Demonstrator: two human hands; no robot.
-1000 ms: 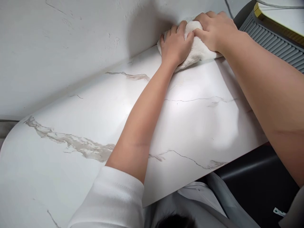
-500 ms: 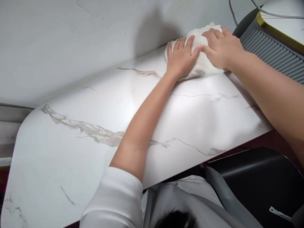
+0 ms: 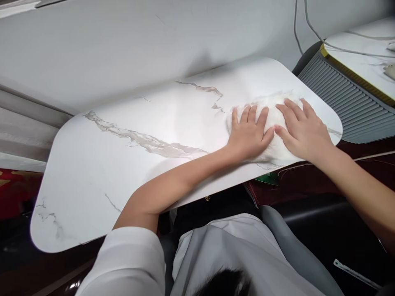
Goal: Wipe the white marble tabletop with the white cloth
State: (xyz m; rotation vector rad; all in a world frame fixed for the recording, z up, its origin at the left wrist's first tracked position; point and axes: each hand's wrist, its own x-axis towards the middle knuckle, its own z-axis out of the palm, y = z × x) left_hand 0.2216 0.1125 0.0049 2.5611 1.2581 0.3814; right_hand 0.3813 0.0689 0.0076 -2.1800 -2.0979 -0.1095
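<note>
A fluffy white cloth [image 3: 273,112] lies bunched on a white marble-patterned tabletop [image 3: 123,164], towards its right end. My left hand [image 3: 249,133] rests flat on the cloth's left part with the fingers spread. On the right part lies my right hand [image 3: 304,129], palm down, its fingers also stretched out. The two thumbs meet or nearly meet over the middle of the cloth. Both palms hide much of it, and neither hand has its fingers wrapped round it.
A pale wall [image 3: 123,49] runs along the table's far side. At the right stands a grey ribbed cabinet [image 3: 348,94] with a white top, and a grey cable [image 3: 314,31] hangs over it. A black chair seat [image 3: 324,222] is below the near edge.
Both hands have drawn the cloth from the far edge by the wall back to the near right part of the tabletop. The view has shifted, showing more of the table's right end.
</note>
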